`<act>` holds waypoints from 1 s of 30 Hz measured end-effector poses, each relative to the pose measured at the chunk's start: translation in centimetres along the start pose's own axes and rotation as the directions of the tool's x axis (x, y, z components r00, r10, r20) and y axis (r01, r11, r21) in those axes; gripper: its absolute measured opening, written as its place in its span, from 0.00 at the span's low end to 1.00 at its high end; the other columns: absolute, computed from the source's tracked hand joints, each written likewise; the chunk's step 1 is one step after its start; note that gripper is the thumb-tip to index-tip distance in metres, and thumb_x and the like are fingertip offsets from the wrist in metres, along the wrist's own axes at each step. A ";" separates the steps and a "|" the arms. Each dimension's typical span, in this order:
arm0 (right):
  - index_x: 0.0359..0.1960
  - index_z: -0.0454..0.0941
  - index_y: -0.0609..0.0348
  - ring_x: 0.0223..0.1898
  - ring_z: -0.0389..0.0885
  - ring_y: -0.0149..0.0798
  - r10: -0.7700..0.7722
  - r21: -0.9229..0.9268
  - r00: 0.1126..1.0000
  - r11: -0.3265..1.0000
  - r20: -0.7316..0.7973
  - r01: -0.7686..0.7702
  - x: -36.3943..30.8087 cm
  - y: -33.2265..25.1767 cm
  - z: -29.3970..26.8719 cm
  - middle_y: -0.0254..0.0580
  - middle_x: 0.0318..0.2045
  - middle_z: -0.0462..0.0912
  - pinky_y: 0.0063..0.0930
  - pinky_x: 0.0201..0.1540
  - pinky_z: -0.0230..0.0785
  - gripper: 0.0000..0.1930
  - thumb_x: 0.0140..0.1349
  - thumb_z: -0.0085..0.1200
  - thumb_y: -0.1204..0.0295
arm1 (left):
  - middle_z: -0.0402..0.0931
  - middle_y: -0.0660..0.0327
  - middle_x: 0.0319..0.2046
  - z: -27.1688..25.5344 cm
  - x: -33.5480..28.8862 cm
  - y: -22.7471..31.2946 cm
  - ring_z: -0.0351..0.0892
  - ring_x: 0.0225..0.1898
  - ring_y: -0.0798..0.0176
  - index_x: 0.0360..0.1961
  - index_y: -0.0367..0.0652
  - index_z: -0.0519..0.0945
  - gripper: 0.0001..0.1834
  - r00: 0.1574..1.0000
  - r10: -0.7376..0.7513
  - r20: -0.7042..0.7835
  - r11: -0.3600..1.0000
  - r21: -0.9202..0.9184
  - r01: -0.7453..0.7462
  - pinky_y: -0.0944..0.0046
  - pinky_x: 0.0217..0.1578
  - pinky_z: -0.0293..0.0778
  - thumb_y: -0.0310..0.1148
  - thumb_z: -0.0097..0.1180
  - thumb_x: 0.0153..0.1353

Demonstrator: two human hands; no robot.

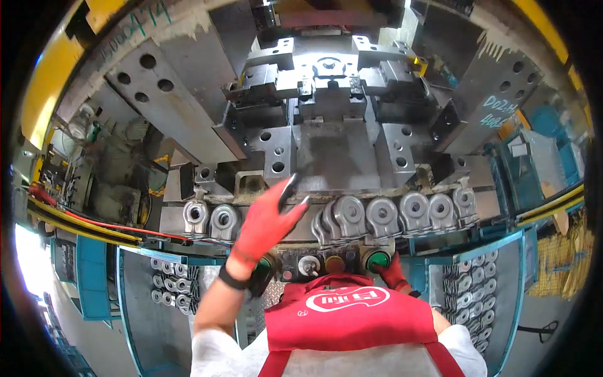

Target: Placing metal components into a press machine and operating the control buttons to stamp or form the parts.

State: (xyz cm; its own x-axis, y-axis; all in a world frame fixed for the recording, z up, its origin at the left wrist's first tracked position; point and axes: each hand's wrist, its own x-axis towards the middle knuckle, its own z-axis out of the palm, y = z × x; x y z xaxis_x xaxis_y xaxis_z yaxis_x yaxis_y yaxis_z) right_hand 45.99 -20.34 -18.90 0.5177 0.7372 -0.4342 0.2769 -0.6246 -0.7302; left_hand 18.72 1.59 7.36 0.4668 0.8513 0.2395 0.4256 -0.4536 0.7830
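My left hand [271, 217], in a red glove with dark fingertips, is raised over the front ledge of the press. Its thumb and forefinger are spread, and nothing shows between them. Just beyond the fingertips is the grey steel die block [336, 157]. A row of stamped metal parts with round holes [381, 217] stands along the ledge to its right, and a pair of the same parts [224, 220] to its left. My right hand [392, 275], also red-gloved, is beside the green push button [379, 261]; its fingers are partly hidden, and contact is unclear.
Blue-rimmed bins with stacked stamped parts [171, 284] [468, 295] stand on both sides. The control panel [335, 262] sits in front of my red apron. Heavy steel columns [169, 94] flank the die, where a bright ring-shaped part [329, 66] lies at the back.
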 end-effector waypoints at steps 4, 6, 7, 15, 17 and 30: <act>0.64 0.40 0.70 0.64 0.53 0.53 -0.018 0.012 0.997 1.000 0.072 0.017 -0.1 0.0 -0.3 0.61 0.62 0.53 0.36 0.64 0.49 0.58 0.36 0.70 0.62 | 0.72 0.47 0.48 2.5 12.2 3.8 0.71 0.50 0.48 0.52 0.36 0.68 0.30 0.916 0.342 -0.208 0.916 0.290 -0.276 0.57 0.48 0.68 0.44 0.56 0.52; 0.63 0.42 0.71 0.62 0.56 0.54 0.022 -0.091 0.999 0.996 0.042 -0.018 -0.1 0.2 -0.5 0.62 0.60 0.56 0.39 0.62 0.52 0.56 0.38 0.69 0.59 | 0.71 0.43 0.47 3.7 18.4 3.9 0.70 0.50 0.45 0.52 0.37 0.68 0.34 0.972 0.191 -0.135 0.889 0.444 -0.112 0.54 0.49 0.67 0.50 0.55 0.50; 0.63 0.42 0.71 0.62 0.56 0.54 0.039 -0.082 0.997 0.996 0.067 -0.034 -0.3 0.3 -0.5 0.62 0.60 0.57 0.39 0.62 0.53 0.56 0.38 0.68 0.59 | 0.69 0.42 0.49 4.5 21.4 3.6 0.67 0.53 0.43 0.54 0.38 0.66 0.37 0.995 0.007 -0.096 0.855 0.517 0.044 0.52 0.51 0.66 0.52 0.56 0.49; 0.61 0.51 0.66 0.55 0.66 0.56 0.068 -0.275 0.987 0.961 0.146 -0.026 -2.3 -3.3 -3.0 0.65 0.52 0.66 0.40 0.56 0.60 0.51 0.42 0.63 0.47 | 0.74 0.57 0.47 9.6 35.4 -2.4 0.73 0.48 0.55 0.48 0.50 0.75 0.34 0.961 -0.257 -0.098 0.835 0.479 0.272 0.58 0.45 0.70 0.59 0.56 0.42; 0.59 0.58 0.66 0.50 0.72 0.53 0.209 -0.445 0.951 0.891 0.227 -0.090 -3.2 -5.1 -4.9 0.64 0.46 0.72 0.39 0.51 0.64 0.45 0.45 0.62 0.49 | 0.78 0.58 0.41 10.7 37.1 -2.6 0.76 0.44 0.59 0.44 0.48 0.78 0.31 0.875 -0.417 -0.245 0.709 0.514 0.482 0.60 0.44 0.71 0.56 0.57 0.41; 0.60 0.58 0.61 0.40 0.76 0.60 -0.434 -0.367 0.840 0.761 0.325 0.536 0.6 -18.5 -1.0 0.63 0.37 0.77 0.45 0.44 0.68 0.38 0.53 0.54 0.51 | 0.71 0.45 0.39 7.7 33.4 0.1 0.75 0.40 0.48 0.60 0.44 0.57 0.41 0.922 -0.005 -0.387 0.790 0.564 0.241 0.52 0.38 0.71 0.39 0.55 0.42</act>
State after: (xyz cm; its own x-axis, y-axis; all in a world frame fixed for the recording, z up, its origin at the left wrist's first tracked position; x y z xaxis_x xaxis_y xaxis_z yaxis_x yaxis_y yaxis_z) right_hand 42.02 -8.58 -5.10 0.0510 0.9744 -0.2190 0.7849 -0.1747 -0.5945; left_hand 40.27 27.91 11.06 0.1285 0.8894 0.4386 0.8860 -0.3017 0.3521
